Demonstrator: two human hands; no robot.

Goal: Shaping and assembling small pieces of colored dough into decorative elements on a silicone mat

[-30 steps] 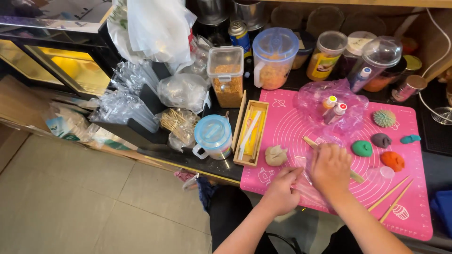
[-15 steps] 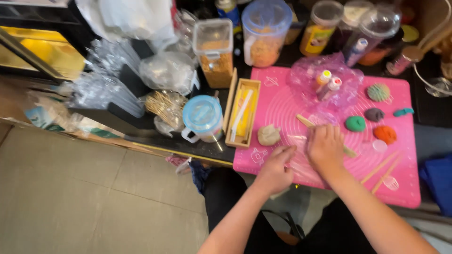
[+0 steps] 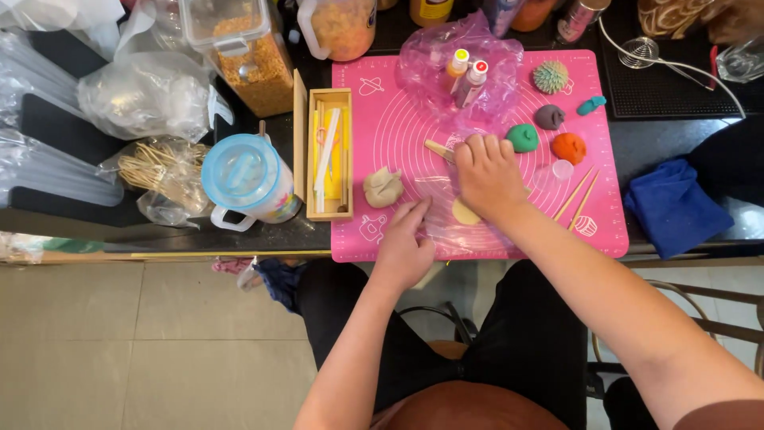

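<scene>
While both hands press on a clear plastic sheet (image 3: 446, 219), a pale dough disc (image 3: 464, 212) lies beneath it at the near middle of the pink silicone mat (image 3: 605, 231).
Right hand (image 3: 487, 173) lies flat, fingers loosely curled, grasping nothing, just beside the disc; left hand (image 3: 403, 243) pins the sheet's near-left edge with open fingers. Pressing evenly while keeping the film taut would likely avoid wrinkles. A beige dough lump (image 3: 383, 187) sits to the left, near the wooden tool box (image 3: 329, 155).

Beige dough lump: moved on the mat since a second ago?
No. The beige dough lump sits just right of the wooden tool box on the pink mat, as before.
</scene>
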